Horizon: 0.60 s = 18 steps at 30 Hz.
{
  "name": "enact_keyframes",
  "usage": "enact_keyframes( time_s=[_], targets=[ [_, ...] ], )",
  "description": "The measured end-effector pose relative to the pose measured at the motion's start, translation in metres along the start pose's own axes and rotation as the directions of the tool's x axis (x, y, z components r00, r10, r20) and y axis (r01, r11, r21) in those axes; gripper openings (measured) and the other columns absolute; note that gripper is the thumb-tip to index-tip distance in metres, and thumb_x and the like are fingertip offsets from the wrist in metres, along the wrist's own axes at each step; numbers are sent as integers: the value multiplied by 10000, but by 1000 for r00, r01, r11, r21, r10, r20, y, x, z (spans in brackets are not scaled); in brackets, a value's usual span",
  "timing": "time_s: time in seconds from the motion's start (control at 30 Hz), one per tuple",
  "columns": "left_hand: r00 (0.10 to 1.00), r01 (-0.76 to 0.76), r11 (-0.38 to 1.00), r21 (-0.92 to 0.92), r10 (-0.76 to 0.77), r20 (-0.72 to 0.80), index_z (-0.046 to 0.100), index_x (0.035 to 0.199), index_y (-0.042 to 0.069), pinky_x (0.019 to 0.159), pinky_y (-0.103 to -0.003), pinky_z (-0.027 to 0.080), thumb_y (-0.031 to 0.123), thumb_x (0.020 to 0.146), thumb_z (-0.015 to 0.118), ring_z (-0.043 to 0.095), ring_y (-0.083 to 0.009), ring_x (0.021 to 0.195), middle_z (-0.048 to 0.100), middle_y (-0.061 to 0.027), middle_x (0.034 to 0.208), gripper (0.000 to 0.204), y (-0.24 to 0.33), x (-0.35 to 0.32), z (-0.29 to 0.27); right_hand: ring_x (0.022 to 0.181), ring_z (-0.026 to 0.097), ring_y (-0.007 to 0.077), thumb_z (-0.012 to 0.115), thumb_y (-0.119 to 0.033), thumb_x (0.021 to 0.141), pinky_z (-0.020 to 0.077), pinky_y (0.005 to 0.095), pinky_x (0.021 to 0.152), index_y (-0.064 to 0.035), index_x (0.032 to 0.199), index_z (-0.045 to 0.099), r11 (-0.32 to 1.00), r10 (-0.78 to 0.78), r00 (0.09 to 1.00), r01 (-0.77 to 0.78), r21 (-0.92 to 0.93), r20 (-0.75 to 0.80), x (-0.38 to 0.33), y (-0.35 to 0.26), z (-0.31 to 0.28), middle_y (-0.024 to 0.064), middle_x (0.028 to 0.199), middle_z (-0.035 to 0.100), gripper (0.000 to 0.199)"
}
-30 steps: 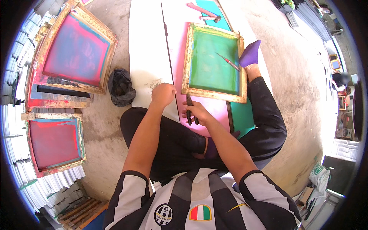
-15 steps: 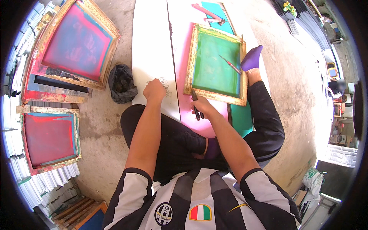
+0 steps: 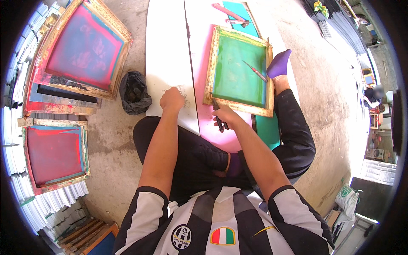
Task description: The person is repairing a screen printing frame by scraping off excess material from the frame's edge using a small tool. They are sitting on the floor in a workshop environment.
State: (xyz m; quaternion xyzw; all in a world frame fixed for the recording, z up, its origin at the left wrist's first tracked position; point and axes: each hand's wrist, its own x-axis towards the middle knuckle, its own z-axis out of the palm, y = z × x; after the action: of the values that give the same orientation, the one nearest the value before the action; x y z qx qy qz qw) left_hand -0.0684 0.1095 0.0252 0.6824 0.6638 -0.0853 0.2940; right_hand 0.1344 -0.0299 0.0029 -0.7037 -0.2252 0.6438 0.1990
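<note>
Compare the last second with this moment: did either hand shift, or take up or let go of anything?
Little changed. The left hand stays fisted on the white board. The right hand keeps its grip on the dark tool at the near corner of the green screen frame; nothing was let go. The thin red tool still lies on the mesh. Mostly the camera's view shifted.

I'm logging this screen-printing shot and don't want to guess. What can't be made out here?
All in the head view:
- The dark tool in the right hand: its fingers cover most of it, so its kind is unclear.
- What the left hand grips on the white sheet: the fist hides it.
- Marks beside that fist: too small.
- The black bag's contents: hidden.
</note>
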Motion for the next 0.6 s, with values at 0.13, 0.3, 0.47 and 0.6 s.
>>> enact_keyframes(
  time_s=[0.13, 0.3, 0.47, 0.6],
  targets=[
    [1000, -19, 1000, -4, 19, -3, 734, 1147, 45, 888, -458, 582, 158, 889, 660, 714, -367, 1100, 735, -199, 1172, 292, 0, -2, 0, 632, 642, 271, 591, -143, 940, 492, 466, 441, 38, 1156, 501, 1000, -10, 1000, 10, 21, -29, -6, -5, 1, 169, 832, 601, 296],
    [998, -57, 998, 7, 57, -17, 737, 1129, 42, 891, -464, 580, 214, 897, 667, 712, -375, 1095, 735, -203, 1170, 297, -1, 5, 10, 543, 612, 218, 590, -130, 922, 497, 394, 464, 25, 1196, 536, 995, -96, 994, 94, -41, -53, 1, 5, 1, 133, 727, 608, 319],
    [997, -69, 998, 11, 69, 18, 731, 1132, 47, 868, -464, 584, 191, 916, 638, 715, -369, 1082, 736, -196, 1166, 275, 6, 3, 8, 528, 629, 229, 553, -137, 902, 478, 393, 398, 12, 1068, 576, 982, -117, 968, 79, -173, -223, 1, 6, 15, 144, 742, 637, 224],
    [996, -83, 997, 3, 82, 31, 739, 1122, 66, 864, -471, 585, 227, 920, 661, 717, -370, 1072, 742, -182, 1150, 270, 11, -2, 6, 554, 656, 237, 519, -143, 905, 488, 400, 390, -7, 1017, 587, 970, -74, 947, -4, -243, -311, -7, -1, 29, 173, 784, 669, 189]
  ],
)
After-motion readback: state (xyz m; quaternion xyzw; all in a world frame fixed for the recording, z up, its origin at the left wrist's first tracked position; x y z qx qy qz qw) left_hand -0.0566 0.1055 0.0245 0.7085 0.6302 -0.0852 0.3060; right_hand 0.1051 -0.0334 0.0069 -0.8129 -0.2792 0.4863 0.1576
